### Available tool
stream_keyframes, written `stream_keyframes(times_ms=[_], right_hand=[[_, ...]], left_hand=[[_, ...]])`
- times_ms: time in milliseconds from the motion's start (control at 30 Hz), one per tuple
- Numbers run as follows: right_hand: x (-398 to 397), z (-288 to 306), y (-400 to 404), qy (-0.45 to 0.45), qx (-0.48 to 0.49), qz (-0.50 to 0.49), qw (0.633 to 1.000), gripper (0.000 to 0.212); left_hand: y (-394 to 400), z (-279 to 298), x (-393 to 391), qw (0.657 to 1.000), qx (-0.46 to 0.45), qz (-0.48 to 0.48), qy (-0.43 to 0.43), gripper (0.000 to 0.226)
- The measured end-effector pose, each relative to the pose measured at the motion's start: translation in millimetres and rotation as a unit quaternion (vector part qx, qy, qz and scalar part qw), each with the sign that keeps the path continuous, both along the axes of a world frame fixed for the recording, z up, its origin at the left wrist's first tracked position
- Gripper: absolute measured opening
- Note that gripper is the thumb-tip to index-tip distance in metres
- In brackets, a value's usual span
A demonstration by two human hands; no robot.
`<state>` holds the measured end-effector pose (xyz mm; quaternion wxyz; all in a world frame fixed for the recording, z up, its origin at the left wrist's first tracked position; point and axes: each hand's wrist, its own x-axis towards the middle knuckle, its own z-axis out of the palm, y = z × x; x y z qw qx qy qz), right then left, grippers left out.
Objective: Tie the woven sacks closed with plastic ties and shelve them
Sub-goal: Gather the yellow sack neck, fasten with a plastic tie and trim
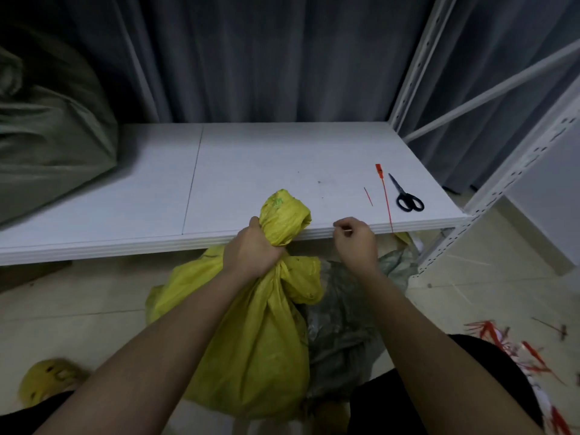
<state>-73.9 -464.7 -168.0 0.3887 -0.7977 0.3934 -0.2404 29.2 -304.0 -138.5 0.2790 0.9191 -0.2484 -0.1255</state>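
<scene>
A yellow woven sack (260,340) stands on the floor in front of the white shelf board (219,171). My left hand (251,246) grips its gathered neck, and the bunched top sticks up above my fist against the shelf edge. My right hand (356,237) hovers beside it at the shelf edge, fingers curled, pinching something thin that I cannot make out. A red plastic tie (384,196) lies on the shelf with its tail hanging over the edge, to the right of my right hand. A short red offcut (368,196) lies beside it.
Black-handled scissors (406,196) lie on the shelf near its right corner. A green sack (47,136) sits on the shelf at the left. A grey-green sack (342,324) lies on the floor behind the yellow one. Red ties (508,343) are scattered on the floor at right. White rack uprights (489,196) stand at right.
</scene>
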Motion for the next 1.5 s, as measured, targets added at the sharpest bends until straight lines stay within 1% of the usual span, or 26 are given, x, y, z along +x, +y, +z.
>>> stream_keyframes(times_ms=[100, 200, 300, 367, 433, 533, 667, 767, 800, 867, 967, 1033, 1100, 1200, 1300, 1400, 1500], right_hand=[[4.6, -11.6, -43.6, 0.041, -0.050, -0.057, 0.996, 0.024], [3.9, -22.3, -80.6, 0.084, -0.092, -0.088, 0.988, 0.029], [2.0, -30.5, -115.1, 0.163, -0.153, -0.101, 0.970, 0.033], [5.0, -35.8, -133.6, 0.212, -0.175, -0.096, 0.957, 0.033], [11.3, -41.3, -148.2, 0.245, -0.183, -0.093, 0.948, 0.031], [21.6, -46.4, -164.2, 0.279, -0.169, -0.099, 0.940, 0.028], [34.7, -43.3, -176.3, 0.297, -0.132, -0.123, 0.938, 0.026], [39.3, -38.5, -175.0, 0.282, -0.103, -0.136, 0.944, 0.021], [39.4, -37.0, -173.6, 0.265, -0.092, -0.142, 0.949, 0.020], [39.1, -34.6, -169.2, 0.211, -0.062, -0.149, 0.964, 0.020], [34.0, -27.9, -147.5, 0.128, -0.026, -0.124, 0.984, 0.024], [26.6, -17.3, -120.1, 0.065, 0.006, -0.105, 0.992, 0.025], [20.0, -7.4, -88.6, 0.015, 0.033, -0.088, 0.995, 0.024], [17.9, 4.3, -41.1, -0.018, 0.028, -0.038, 0.999, 0.022], [20.1, 10.5, 6.4, -0.033, 0.028, 0.028, 0.999, 0.022], [17.0, 11.7, 53.5, -0.071, 0.040, 0.086, 0.993, 0.019], [10.1, 11.5, 94.4, -0.094, 0.046, 0.125, 0.987, 0.019]], left_hand=[[-23.2, -2.5, 3.9, 0.999, 0.035, -0.020, -0.021, 0.048], [-41.8, -9.3, 9.9, 0.998, 0.048, -0.022, -0.025, 0.047], [-59.4, -16.9, 17.2, 0.999, 0.047, -0.015, -0.017, 0.050], [-69.5, -21.0, 23.0, 0.999, 0.051, -0.011, -0.014, 0.054], [-77.7, -25.3, 28.7, 0.998, 0.057, -0.007, -0.011, 0.056], [-85.5, -31.7, 35.8, 0.998, 0.062, -0.004, 0.000, 0.052], [-88.4, -34.6, 41.8, 0.998, 0.064, -0.004, 0.015, 0.050], [-85.2, -33.8, 41.5, 0.998, 0.056, 0.000, 0.022, 0.053], [-83.0, -33.1, 40.9, 0.998, 0.052, 0.000, 0.023, 0.055], [-75.6, -31.5, 39.6, 0.999, 0.043, 0.003, 0.026, 0.057], [-54.1, -28.2, 36.2, 0.999, 0.014, 0.012, 0.040, 0.056], [-34.4, -23.2, 32.1, 0.999, -0.008, 0.012, 0.051, 0.054], [-12.1, -16.2, 25.5, 0.998, -0.032, 0.009, 0.061, 0.058], [21.7, -2.5, 10.0, 0.996, -0.069, 0.011, 0.062, 0.069], [51.6, 7.4, -5.2, 0.991, -0.114, 0.027, 0.059, 0.072], [80.2, 9.4, -16.7, 0.987, -0.151, 0.024, 0.058, 0.075], [107.3, 4.8, -21.7, 0.979, -0.191, 0.031, 0.059, 0.077]])
